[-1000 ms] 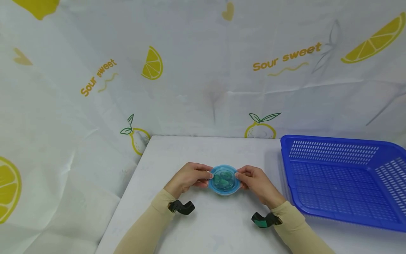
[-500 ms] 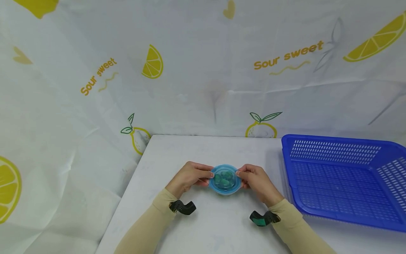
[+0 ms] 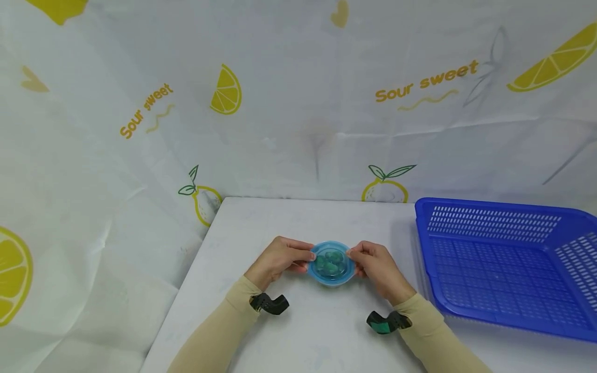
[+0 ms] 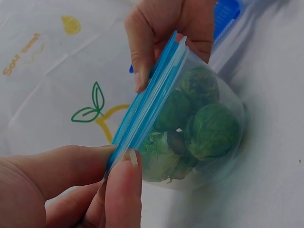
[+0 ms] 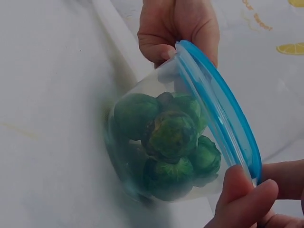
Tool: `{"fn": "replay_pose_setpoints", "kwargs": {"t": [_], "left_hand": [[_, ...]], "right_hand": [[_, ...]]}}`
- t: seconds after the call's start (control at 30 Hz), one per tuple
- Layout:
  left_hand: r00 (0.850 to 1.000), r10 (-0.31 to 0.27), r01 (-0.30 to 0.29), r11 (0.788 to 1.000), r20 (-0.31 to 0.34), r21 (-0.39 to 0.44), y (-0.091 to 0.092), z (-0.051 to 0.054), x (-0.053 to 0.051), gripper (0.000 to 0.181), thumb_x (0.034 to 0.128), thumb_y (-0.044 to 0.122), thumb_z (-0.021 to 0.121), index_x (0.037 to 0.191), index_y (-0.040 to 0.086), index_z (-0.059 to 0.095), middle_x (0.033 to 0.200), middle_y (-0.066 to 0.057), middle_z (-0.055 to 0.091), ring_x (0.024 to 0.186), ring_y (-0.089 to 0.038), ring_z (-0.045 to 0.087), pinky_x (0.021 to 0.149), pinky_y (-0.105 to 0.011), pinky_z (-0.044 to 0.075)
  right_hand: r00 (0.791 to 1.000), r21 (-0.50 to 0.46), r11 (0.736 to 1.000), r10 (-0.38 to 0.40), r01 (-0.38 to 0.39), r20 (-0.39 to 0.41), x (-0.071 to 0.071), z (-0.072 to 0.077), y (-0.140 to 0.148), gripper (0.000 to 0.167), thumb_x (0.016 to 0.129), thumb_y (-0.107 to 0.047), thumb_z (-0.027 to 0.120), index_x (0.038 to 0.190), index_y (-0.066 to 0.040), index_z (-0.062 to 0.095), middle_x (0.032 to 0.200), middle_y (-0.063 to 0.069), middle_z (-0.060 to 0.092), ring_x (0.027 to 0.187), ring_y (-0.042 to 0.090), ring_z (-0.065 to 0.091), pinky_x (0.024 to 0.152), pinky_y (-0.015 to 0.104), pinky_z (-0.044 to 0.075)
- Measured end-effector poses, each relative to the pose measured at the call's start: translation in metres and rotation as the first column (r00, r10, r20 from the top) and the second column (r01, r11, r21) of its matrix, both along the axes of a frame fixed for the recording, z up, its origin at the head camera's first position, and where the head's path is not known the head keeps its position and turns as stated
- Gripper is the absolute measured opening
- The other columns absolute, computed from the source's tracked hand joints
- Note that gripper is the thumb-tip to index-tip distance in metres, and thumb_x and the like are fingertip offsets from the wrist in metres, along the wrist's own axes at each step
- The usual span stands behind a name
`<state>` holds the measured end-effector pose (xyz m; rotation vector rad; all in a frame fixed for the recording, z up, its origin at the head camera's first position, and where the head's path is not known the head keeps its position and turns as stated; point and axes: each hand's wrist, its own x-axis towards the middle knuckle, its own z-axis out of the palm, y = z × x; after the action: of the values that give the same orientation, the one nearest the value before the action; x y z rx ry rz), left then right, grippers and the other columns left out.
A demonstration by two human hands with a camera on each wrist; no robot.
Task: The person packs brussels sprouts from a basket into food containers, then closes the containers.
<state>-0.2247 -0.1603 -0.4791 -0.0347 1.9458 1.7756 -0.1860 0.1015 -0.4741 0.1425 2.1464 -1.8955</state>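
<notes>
A clear round plastic container (image 5: pixel 137 185) stands on the white tabletop with a translucent blue lid (image 3: pixel 320 277) on it. Several Brussels sprouts (image 4: pixel 212 130) show green through its wall. My left hand (image 3: pixel 278 259) pinches the lid's left edge, thumb on top and fingers under the rim. At the opposite edge, my right hand (image 3: pixel 381 268) pinches the rim in the same way. In both wrist views the lid lies along the container's rim; whether it is fully snapped down I cannot tell.
To the right of my right hand stands a large blue slotted plastic basket (image 3: pixel 503 280). The white tabletop (image 3: pixel 261 217) ends at a lemon-printed cloth (image 3: pixel 289 129) behind it and at the left. Each wrist wears a black camera mount (image 3: pixel 272 304).
Both hands keep their hold on the container's rim. My right wrist has shifted very slightly left, and the head view has moved a little; otherwise nothing visibly differs.
</notes>
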Motion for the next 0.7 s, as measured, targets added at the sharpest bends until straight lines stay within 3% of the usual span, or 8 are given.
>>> {"fn": "replay_pose_setpoints", "kwargs": {"t": [0.2,0.33,0.47,0.7], "left_hand": [[1.0,0.006,-0.006,1.0,-0.008,0.0,0.0003,0.001,0.0004,0.036,0.0907,0.008,0.085,0.125,0.0,0.079,0.077,-0.003,0.075,0.062,-0.007,0.069,0.061,-0.02,0.064],[1.0,0.008,-0.008,1.0,-0.008,0.001,0.0002,0.0003,0.0,0.036,0.0904,0.008,0.085,0.125,0.0,0.079,0.076,-0.003,0.074,0.062,-0.007,0.069,0.06,-0.02,0.064],[1.0,0.012,-0.012,1.0,0.002,0.005,0.0,-0.0006,-0.0004,0.037,0.09,0.007,0.085,0.125,0.0,0.079,0.076,-0.003,0.074,0.062,-0.007,0.069,0.06,-0.019,0.064],[1.0,0.001,-0.001,1.0,-0.006,0.006,0.0004,0.0011,-0.0002,0.037,0.0903,0.008,0.085,0.126,-0.001,0.079,0.078,-0.004,0.075,0.064,-0.007,0.07,0.061,-0.02,0.065]], "right_hand": [[1.0,-0.011,1.0,0.0,0.0,0.023,-0.0016,-0.0011,0.0002,0.017,0.105,-0.015,0.066,0.094,-0.004,0.064,0.074,0.0,0.054,0.067,0.016,0.055,0.062,0.026,0.051],[0.999,-0.012,1.0,0.014,-0.013,0.035,-0.0003,-0.0021,-0.0008,0.026,0.108,-0.019,0.064,0.123,0.001,0.07,0.077,-0.001,0.055,0.07,0.015,0.054,0.063,0.025,0.051],[0.998,-0.016,0.999,0.041,-0.04,0.037,0.0005,-0.0043,-0.0006,0.045,0.11,-0.022,0.061,0.148,0.003,0.062,0.078,-0.002,0.056,0.072,0.013,0.054,0.064,0.023,0.051],[0.998,-0.058,0.998,0.012,-0.008,0.067,-0.0004,-0.0081,0.0032,0.046,0.109,-0.024,0.064,0.145,0.004,0.064,0.078,-0.004,0.058,0.071,0.013,0.057,0.065,0.023,0.053]]}}
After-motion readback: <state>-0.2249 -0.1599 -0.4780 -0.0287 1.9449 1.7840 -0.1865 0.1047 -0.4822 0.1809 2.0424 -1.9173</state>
